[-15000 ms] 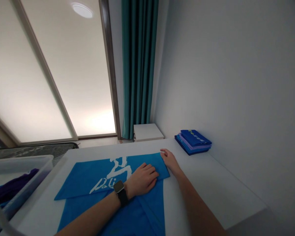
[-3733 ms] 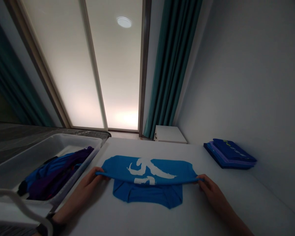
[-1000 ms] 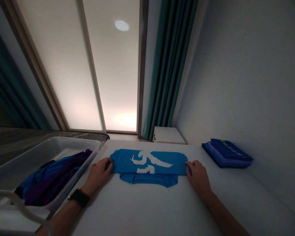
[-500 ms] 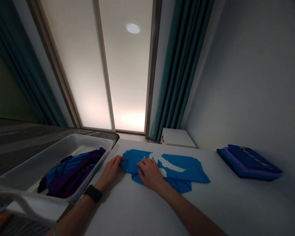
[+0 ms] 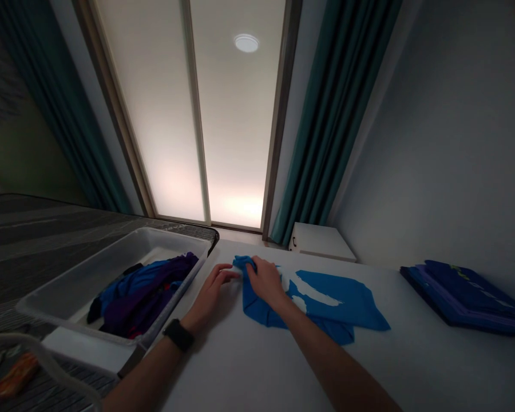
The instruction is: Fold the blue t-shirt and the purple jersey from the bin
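Note:
A blue T-shirt with a white brush-style print lies folded on the white table, its left part rumpled. My right hand has crossed to the shirt's far left corner and pinches the fabric there. Just left of it is my left hand, fingers apart and tips at the shirt's edge, holding nothing. A black watch sits on my left wrist.
To the left of the table stands a translucent plastic bin holding crumpled blue and purple clothes. A folded stack of blue and purple clothes lies at the right, against the wall. A white cabinet stands beyond the table.
My right hand has moved from the shirt's right side across to its left corner and gathered the fabric. The shirt's left part is now bunched, and the view has turned slightly left.

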Demonstrator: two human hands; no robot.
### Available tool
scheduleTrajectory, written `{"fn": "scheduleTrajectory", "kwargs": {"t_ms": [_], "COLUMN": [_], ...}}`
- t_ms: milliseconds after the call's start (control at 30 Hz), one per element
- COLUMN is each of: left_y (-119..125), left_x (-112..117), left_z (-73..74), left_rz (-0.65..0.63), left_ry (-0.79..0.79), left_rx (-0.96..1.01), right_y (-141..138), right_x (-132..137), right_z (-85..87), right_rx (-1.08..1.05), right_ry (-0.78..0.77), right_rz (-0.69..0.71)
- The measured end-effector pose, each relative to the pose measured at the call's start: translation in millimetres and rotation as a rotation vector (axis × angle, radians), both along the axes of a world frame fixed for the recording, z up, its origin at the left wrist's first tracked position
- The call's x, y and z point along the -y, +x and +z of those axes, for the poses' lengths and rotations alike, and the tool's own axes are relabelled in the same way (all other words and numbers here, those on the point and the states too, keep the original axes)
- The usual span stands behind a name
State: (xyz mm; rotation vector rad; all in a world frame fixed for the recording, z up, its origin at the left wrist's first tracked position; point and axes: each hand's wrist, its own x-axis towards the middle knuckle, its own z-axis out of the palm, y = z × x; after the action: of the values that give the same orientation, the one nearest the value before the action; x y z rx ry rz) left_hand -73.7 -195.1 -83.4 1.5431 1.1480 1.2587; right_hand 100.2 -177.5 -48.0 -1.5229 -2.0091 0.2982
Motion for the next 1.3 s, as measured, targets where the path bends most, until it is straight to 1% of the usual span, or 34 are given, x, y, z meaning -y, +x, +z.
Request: {"fn": "scheduleTrajectory", "kwargs": {"t_ms": [67,167,300,367,467,533,633,733,800,1000,1100,1200,1300], "left_y": [0.4,1.6,6.5,10.9,18.5,22.4,23.9,21.5,19.5,15.1,10.8,8.5,11.6], "left_x": [0.1,-5.0,-26.1,-40.8,-61.1,-70.5,-77.9,-80.8,-82.0,-86.3,-88.5,-89.4,-88.8], "left_z": [-2.7,-10.2,-17.5,-17.2,-13.6,-10.4,-5.6,-1.4,0.2,-0.6,-1.7,-3.7,-6.5], "left_rz": [0.03,0.064,0.131,0.129,0.106,0.101,0.074,0.049,0.063,0.155,0.183,0.189,0.217], "left_ry": [0.004,0.036,0.068,0.047,-0.034,-0.067,-0.069,-0.062,-0.057,-0.042,-0.058,-0.082,-0.086], "left_rx": [-0.075,-0.202,-0.327,-0.306,-0.155,-0.094,-0.098,-0.125,-0.153,-0.253,-0.304,-0.363,-0.453], "right_y": [11.0,24.8,34.7,36.5,37.3,37.0,33.7,25.3,16.8,-5.5,-5.4,-0.9,1.9], "right_x": [-13.9,-31.9,-45.6,-48.3,-49.2,-48.1,-42.9,-31.8,-21.2,15.2,29.6,38.7,42.9], "right_z": [12.2,27.2,39.7,42.4,43.3,43.0,41.6,36.3,29.3,-2.5,-17.8,-30.9,-41.0], "right_rx": [-0.089,-0.154,-0.143,-0.13,-0.086,-0.04,0.017,0.056,0.084,0.253,0.308,0.313,0.312], "right_ry": [-0.022,-0.036,-0.042,-0.027,-0.009,0.004,0.015,0.027,0.047,0.083,0.109,0.081,0.054], "right_rz": [0.006,0.029,0.104,0.129,0.14,0.141,0.156,0.179,0.194,0.25,0.295,0.342,0.364]}}
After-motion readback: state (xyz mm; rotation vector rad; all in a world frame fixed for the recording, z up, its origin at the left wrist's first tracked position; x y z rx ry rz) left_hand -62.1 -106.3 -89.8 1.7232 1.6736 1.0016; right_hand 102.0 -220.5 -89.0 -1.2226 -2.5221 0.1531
